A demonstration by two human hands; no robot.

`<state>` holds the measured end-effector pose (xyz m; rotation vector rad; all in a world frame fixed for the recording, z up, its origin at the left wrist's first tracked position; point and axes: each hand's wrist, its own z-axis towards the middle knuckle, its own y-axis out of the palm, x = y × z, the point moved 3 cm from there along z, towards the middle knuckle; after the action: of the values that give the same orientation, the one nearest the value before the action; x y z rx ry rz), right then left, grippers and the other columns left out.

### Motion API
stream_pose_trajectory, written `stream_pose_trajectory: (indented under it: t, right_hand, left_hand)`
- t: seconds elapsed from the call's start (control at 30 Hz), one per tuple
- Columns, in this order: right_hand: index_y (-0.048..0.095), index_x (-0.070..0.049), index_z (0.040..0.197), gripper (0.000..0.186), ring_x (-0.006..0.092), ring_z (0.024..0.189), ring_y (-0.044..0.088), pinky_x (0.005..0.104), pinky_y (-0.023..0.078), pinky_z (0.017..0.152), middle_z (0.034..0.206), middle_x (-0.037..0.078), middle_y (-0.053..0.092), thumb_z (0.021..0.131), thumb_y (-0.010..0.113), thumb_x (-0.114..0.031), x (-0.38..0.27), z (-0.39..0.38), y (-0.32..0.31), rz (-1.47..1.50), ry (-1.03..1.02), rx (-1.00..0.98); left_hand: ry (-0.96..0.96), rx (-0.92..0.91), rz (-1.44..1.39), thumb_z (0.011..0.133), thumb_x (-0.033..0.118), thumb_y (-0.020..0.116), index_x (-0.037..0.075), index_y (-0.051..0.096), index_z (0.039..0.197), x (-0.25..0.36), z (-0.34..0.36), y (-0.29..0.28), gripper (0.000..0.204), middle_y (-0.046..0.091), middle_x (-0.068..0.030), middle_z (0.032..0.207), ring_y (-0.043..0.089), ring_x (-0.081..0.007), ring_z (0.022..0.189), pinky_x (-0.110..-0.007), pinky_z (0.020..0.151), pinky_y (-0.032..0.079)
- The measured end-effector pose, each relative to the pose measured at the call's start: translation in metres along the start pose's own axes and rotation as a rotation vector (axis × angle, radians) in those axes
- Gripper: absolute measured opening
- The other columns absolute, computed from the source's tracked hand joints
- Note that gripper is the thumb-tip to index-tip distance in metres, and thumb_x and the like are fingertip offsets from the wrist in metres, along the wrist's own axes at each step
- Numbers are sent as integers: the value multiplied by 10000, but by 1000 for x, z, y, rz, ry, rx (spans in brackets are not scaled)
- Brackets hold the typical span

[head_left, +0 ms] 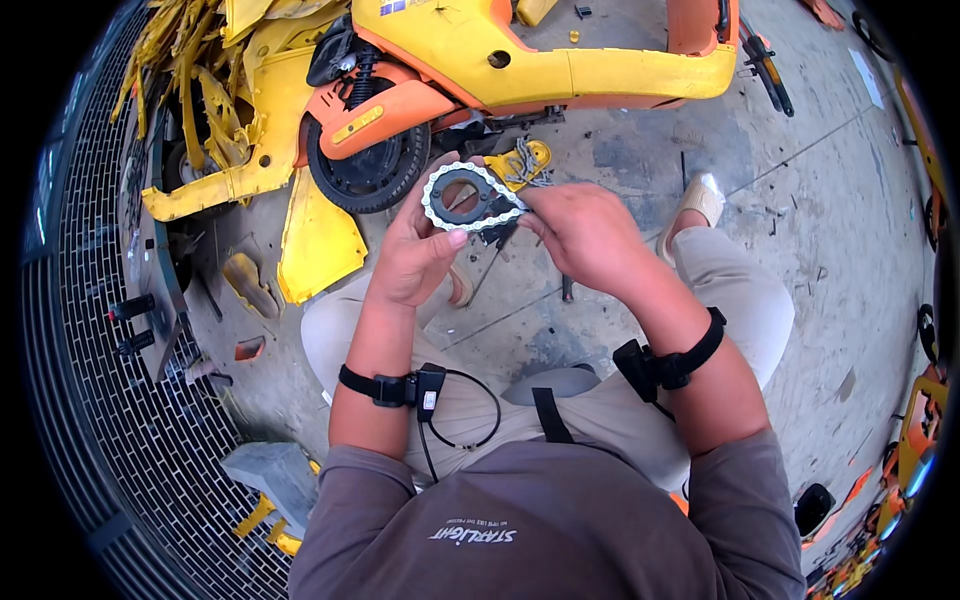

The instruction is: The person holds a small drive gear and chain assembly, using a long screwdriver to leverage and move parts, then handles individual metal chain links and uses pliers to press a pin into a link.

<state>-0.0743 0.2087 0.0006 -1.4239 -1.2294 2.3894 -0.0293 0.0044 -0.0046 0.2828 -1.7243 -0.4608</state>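
Both my hands hold up a silvery roller chain (478,227) looped round a dark ring-shaped sprocket (484,190). My left hand (412,252) is closed on the rounded left end, its thumb along the lower edge and its fingers behind, partly hidden. On the other side my right hand (590,235) pinches the narrow end, where the chain's two runs come together. Its fingertips are partly covered by the hand itself. Just beyond, a grey chain (522,160) lies over a yellow plastic part (540,153) on the floor.
A yellow-and-orange scooter body (600,75) with a black wheel (372,165) lies ahead. Yellow panels (320,240) are heaped at the left, near a brick-patterned wall (100,290). A black handlebar grip (770,75) is at the far right. A grey block (275,480) stands near left.
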Motion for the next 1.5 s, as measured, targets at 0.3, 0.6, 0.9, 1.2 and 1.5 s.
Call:
stream_pose_trajectory:
  t: [0.3, 0.6, 0.9, 1.2, 1.5]
  right_hand:
    - [670, -68, 1016, 179, 351, 854, 661, 459, 493, 758, 867, 130, 694, 841, 676, -109, 6, -2, -2, -150, -64, 4]
    - [695, -27, 1055, 205, 312, 844, 668, 415, 511, 776, 883, 123, 707, 878, 724, -127, 5, 7, 0, 13, 22, -38]
    - [701, 35, 1006, 221, 106, 778, 630, 282, 516, 732, 837, 61, 708, 899, 765, -147, 13, 14, 11, 533, 445, -324]
    - [717, 41, 959, 226, 145, 765, 643, 303, 514, 732, 800, 56, 704, 855, 781, -149, -35, 28, -12, 694, 403, -341]
    - [722, 18, 1010, 266, 137, 830, 625, 268, 478, 765, 925, 47, 705, 837, 799, -169, -137, 46, -68, 632, 355, -455]
  left_hand:
    - [-167, 94, -84, 986, 141, 625, -2, 402, 1497, -9, -1, -16, 576, 593, -145, 1361, 595, -256, 1242, -406, 1039, 474]
    - [-87, 246, 168, 943, 121, 735, -12, 608, 1246, -12, -1, -29, 354, 683, -56, 1139, 638, -120, 1041, -279, 917, 516]
    - [1, 296, 258, 924, 126, 759, -16, 646, 1211, 9, -15, -26, 340, 699, -46, 1065, 637, -94, 958, -251, 851, 520]
    - [161, 328, 277, 906, 96, 761, -25, 655, 1195, 60, -49, -16, 330, 718, -59, 1057, 666, -129, 948, -275, 868, 527]
    - [351, 296, 250, 916, 89, 746, -48, 656, 1193, 163, -111, 35, 321, 714, -67, 1073, 662, -110, 951, -258, 851, 535]
